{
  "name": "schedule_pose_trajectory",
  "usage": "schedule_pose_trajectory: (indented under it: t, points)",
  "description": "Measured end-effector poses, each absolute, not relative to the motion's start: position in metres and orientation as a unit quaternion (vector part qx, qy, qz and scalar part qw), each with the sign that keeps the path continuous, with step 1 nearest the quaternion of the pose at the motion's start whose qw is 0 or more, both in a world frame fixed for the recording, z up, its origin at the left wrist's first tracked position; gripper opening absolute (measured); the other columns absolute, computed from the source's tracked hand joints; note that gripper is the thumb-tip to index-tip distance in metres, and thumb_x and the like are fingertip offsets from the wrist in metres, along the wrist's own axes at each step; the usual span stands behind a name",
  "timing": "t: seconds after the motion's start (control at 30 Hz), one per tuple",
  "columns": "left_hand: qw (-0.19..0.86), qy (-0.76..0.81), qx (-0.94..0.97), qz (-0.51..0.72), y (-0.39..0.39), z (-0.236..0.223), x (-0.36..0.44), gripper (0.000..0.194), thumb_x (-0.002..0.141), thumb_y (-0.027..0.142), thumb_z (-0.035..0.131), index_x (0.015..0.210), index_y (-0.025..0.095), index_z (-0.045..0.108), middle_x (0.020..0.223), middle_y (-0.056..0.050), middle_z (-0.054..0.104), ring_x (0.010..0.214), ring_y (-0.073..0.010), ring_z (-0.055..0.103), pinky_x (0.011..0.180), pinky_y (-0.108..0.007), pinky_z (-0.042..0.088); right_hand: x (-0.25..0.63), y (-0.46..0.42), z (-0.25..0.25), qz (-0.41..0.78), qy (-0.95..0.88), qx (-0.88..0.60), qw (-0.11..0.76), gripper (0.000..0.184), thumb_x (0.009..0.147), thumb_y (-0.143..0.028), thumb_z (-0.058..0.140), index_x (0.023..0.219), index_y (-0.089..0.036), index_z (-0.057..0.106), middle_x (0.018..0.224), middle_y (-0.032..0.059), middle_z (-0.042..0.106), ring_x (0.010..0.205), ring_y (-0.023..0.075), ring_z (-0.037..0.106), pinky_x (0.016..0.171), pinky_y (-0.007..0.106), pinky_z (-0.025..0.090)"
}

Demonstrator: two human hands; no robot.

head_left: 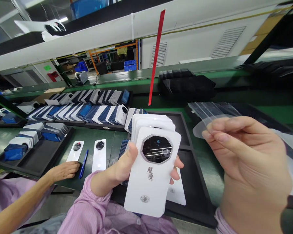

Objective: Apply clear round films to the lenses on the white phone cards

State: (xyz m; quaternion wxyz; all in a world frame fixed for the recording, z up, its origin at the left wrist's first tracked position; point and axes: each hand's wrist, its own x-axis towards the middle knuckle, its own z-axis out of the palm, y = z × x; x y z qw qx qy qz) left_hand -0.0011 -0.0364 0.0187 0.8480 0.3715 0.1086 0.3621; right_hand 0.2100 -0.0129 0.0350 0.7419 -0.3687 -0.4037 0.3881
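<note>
A long green-topped work bench [97, 136] is seen, with a green conveyor strip [136, 79] run along its far side beneath a white overhead beam [88, 35], from which a red ribbon [157, 55] is hung. Behind, a white wall with grey louvred vents [227, 41] is lit evenly. Blue plastic crates [130, 65] and an orange metal rack [97, 55] are set in the far room.
</note>
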Motion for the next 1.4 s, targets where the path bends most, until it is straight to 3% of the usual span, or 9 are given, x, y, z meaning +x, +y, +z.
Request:
schedule_pose_trajectory:
  t: [1.23, 1.4]
  points:
    - [0.86, 0.095, 0.344, 0.364, -0.0399, 0.0177, 0.0033, 0.089, 0.071, 0.083, 0.058, 0.116, 0.007, 0.066, 0.106, -0.016, 0.065, 0.084, -0.0204, 0.064, 0.076, -0.029, 0.054, 0.2116, -0.0127, 0.0324, 0.421, -0.428, -0.328, 0.729, 0.017, 0.061, -0.012, 0.084, 0.064, -0.022, 0.07, 0.079, 0.0, 0.064, 0.076, 0.0104, 0.061, 0.063, 0.017, 0.056]
    - [0.844, 0.12, 0.366, 0.373, -0.0422, 0.0163, 0.0031, 0.092, 0.071, 0.088, 0.05, 0.115, 0.009, 0.066, 0.103, -0.017, 0.066, 0.083, -0.0213, 0.062, 0.074, -0.032, 0.051, 0.2117, -0.0133, 0.0334, 0.414, -0.425, -0.332, 0.733, 0.016, 0.062, -0.014, 0.083, 0.066, -0.023, 0.071, 0.075, -0.0008, 0.064, 0.075, 0.0112, 0.061, 0.064, 0.019, 0.054]
